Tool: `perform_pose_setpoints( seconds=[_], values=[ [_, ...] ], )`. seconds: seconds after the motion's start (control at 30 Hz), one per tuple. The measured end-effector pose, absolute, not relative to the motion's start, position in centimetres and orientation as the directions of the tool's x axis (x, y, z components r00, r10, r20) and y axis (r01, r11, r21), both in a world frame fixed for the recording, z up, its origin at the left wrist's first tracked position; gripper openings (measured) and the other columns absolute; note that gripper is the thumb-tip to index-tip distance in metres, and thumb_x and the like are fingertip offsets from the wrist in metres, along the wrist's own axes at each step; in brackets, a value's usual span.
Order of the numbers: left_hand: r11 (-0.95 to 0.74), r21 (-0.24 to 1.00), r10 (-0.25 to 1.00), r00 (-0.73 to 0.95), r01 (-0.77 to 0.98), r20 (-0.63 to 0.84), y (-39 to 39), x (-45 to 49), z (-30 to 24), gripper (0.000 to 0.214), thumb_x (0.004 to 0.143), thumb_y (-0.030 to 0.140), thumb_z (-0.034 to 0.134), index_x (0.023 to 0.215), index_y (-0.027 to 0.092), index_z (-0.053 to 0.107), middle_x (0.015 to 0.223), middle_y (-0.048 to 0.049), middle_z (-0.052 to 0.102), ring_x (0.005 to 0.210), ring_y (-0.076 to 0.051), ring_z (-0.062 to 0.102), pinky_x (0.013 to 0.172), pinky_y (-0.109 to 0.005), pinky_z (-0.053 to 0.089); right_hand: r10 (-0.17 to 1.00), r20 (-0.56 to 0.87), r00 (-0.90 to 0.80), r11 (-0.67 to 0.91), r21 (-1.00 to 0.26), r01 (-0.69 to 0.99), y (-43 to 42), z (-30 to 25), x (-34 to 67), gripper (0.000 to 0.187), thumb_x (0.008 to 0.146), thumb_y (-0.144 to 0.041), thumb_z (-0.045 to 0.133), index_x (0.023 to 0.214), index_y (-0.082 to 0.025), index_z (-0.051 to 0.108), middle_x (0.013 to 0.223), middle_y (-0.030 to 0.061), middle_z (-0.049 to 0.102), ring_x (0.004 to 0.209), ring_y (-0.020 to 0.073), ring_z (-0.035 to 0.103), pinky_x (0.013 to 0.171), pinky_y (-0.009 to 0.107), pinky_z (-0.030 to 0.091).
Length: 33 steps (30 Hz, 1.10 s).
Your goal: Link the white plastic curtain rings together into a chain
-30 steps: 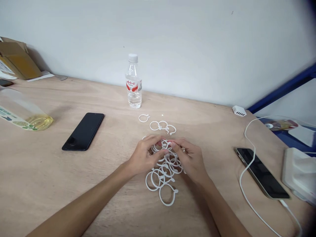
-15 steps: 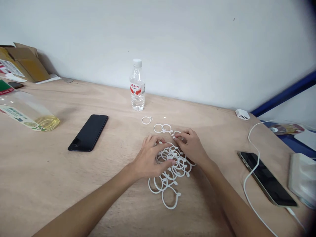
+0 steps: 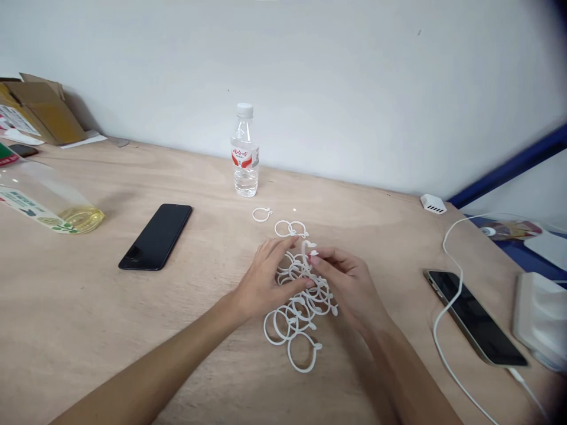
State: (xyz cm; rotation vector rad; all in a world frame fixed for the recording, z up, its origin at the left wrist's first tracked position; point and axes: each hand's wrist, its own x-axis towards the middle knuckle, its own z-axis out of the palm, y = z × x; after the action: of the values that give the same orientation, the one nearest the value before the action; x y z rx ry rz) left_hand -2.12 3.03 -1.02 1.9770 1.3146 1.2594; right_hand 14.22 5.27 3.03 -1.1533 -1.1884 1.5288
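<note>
A pile of thin white plastic rings [image 3: 302,304], each with a small tab, lies on the wooden table. My right hand [image 3: 349,283] pinches one white ring [image 3: 305,251] between thumb and fingers, raised over the far side of the pile. At the pile's left side is my left hand [image 3: 266,280], its thumb and fingers spread around the rings, apparently gripping none. Two overlapping rings [image 3: 283,228] lie just beyond the hands. Farther back and to the left is a single ring [image 3: 261,215].
A water bottle [image 3: 245,153] stands near the wall. To the left are a black phone [image 3: 156,237], a tilted oil bottle [image 3: 48,195] and a cardboard box [image 3: 48,112]. On the right lie a phone [image 3: 476,319], a white cable [image 3: 436,330] and a white block [image 3: 433,203].
My right hand has drawn back toward me and lifted the ring from the table beyond the pile. My left hand stays beside the pile, fingers a little straighter.
</note>
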Motion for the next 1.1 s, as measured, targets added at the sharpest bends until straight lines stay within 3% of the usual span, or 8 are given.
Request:
perform_pose_setpoints(
  seconds=[0.13, 0.33, 0.53, 0.63, 0.93, 1.1],
  values=[
    [-0.533, 0.719, 0.835, 0.135, 0.446, 0.534, 3.0, -2.1, -1.1, 0.054, 0.082, 0.031, 0.069, 0.131, 0.024, 0.047, 0.124, -0.0099, 0.059, 0.113, -0.024, 0.055, 0.097, -0.042, 0.047, 0.941, -0.188, -0.281, -0.211, -0.976, -0.055, 4.8, 2.4, 14.0, 0.03, 0.065, -0.044, 0.079, 0.079, -0.018, 0.075, 0.07, 0.0027, 0.07, 0.064, 0.0147, 0.06, 0.06, 0.027, 0.048],
    [-0.59, 0.674, 0.792, 0.157, 0.444, 0.59, 2.8, -2.0, -0.6, 0.032, 0.086, 0.022, 0.059, 0.118, 0.018, 0.058, 0.11, -0.0105, 0.065, 0.104, -0.022, 0.06, 0.09, -0.037, 0.05, 0.985, -0.014, -0.169, 0.021, -0.978, 0.206, 5.0, 1.9, 14.6, 0.032, 0.073, -0.046, 0.072, 0.09, -0.019, 0.075, 0.082, 0.0053, 0.072, 0.071, 0.0184, 0.061, 0.066, 0.033, 0.05],
    [-0.608, 0.64, 0.791, 0.285, 0.47, 0.542, 2.6, -2.0, 0.0, 0.02, 0.09, 0.02, 0.05, 0.107, 0.016, 0.06, 0.1, -0.0096, 0.066, 0.094, -0.021, 0.058, 0.083, -0.035, 0.05, 0.952, 0.209, -0.224, 0.261, -0.935, 0.24, 4.9, 1.9, 14.3, 0.016, 0.081, -0.035, 0.066, 0.087, -0.023, 0.075, 0.094, 0.006, 0.072, 0.088, 0.0213, 0.064, 0.079, 0.035, 0.051],
    [-0.608, 0.633, 0.793, 0.318, 0.479, 0.52, 2.6, -2.0, 0.0, 0.017, 0.091, 0.021, 0.049, 0.102, 0.014, 0.059, 0.093, -0.0092, 0.063, 0.089, -0.021, 0.056, 0.081, -0.035, 0.049, 0.937, 0.28, -0.207, 0.332, -0.897, 0.291, 4.8, 1.6, 14.2, 0.013, 0.082, -0.031, 0.064, 0.083, -0.022, 0.073, 0.085, 0.0043, 0.071, 0.08, 0.0188, 0.063, 0.074, 0.032, 0.05],
    [-0.605, 0.646, 0.796, 0.341, 0.465, 0.5, 2.6, -2.3, -0.1, 0.017, 0.094, 0.02, 0.045, 0.097, 0.013, 0.06, 0.089, -0.0091, 0.063, 0.085, -0.02, 0.054, 0.079, -0.035, 0.048, 0.941, 0.252, -0.226, 0.315, -0.898, 0.307, 5.1, 1.3, 14.1, 0.02, 0.084, -0.036, 0.06, 0.076, -0.019, 0.067, 0.074, 0.0022, 0.067, 0.068, 0.016, 0.059, 0.063, 0.028, 0.047],
    [-0.509, 0.71, 0.86, 0.245, 0.488, 0.448, 2.7, -2.3, -0.4, 0.023, 0.091, 0.026, 0.051, 0.11, 0.017, 0.062, 0.104, -0.01, 0.066, 0.098, -0.023, 0.057, 0.088, -0.039, 0.047, 0.958, 0.185, -0.217, 0.259, -0.882, 0.394, 7.4, 1.5, 14.6, 0.025, 0.079, -0.041, 0.063, 0.078, -0.018, 0.072, 0.076, 0.0045, 0.071, 0.069, 0.0185, 0.06, 0.065, 0.031, 0.048]
  ],
)
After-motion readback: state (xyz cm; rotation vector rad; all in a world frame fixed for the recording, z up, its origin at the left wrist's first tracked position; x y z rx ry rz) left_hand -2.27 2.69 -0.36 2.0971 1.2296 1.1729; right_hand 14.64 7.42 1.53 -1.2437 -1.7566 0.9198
